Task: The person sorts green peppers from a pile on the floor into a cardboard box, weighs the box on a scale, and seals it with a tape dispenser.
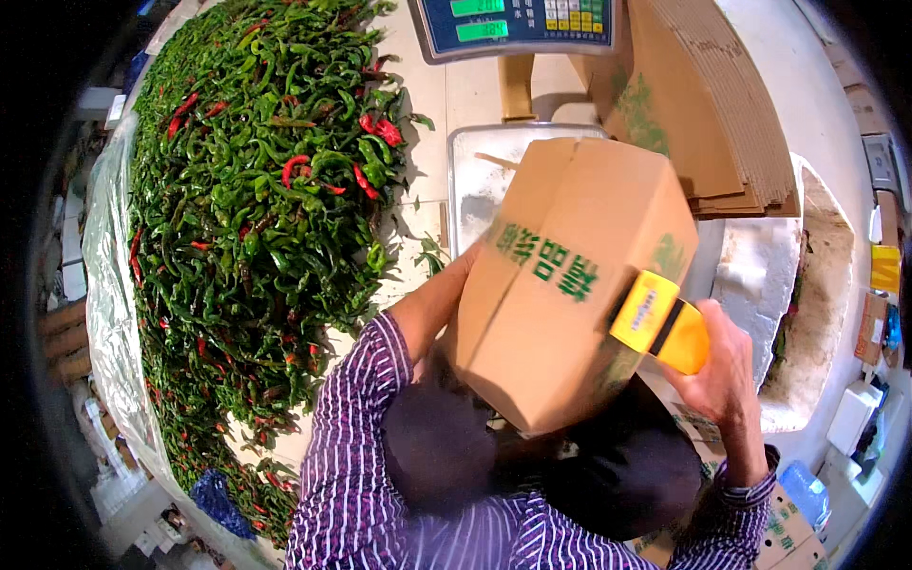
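Observation:
A brown cardboard box [551, 275] with green printing is held up and tilted in front of my body, its taped seam running lengthwise. My left forearm reaches behind its left side; only the edge of my left hand [467, 266] shows, and the fingers are hidden by the box. My right hand [719, 366] is closed around a yellow tape dispenser [665, 323] with a black band. The dispenser's head lies against the box's right side.
A heap of green and red chili peppers [256, 209] covers the left side. Beyond the box stands a scale with a metal platform [470, 171] and lit display [518, 24]. Flattened cartons [703, 95] are stacked at the far right, near a white foam box [817, 313].

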Motion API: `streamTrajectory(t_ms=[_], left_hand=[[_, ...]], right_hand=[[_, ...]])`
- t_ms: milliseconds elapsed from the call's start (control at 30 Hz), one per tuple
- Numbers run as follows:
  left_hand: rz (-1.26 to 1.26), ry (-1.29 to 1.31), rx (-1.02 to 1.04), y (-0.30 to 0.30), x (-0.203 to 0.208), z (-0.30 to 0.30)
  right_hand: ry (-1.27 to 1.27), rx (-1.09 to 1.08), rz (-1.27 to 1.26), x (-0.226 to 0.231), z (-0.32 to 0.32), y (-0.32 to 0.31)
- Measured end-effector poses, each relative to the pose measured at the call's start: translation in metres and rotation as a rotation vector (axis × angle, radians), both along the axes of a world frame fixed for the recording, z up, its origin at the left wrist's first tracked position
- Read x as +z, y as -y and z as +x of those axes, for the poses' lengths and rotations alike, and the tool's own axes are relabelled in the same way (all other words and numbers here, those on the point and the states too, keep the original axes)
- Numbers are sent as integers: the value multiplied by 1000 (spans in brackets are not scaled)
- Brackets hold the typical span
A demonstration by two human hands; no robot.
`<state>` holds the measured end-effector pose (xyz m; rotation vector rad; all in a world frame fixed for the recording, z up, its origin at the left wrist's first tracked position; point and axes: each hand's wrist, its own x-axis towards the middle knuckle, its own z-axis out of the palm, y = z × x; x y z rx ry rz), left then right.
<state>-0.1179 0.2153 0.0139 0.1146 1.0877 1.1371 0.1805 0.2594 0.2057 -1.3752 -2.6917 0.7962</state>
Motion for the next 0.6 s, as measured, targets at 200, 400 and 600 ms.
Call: streamTrajectory(t_ms=[200, 400, 600], left_hand=[[175, -662, -198, 11, 64, -50], [317, -1181, -236, 11, 53, -68], [147, -1375, -370, 7, 49, -67]], right_hand=[[85, 127, 120, 2, -103, 0], [89, 268, 95, -2, -173, -11], [103, 197, 58, 5, -130, -3]])
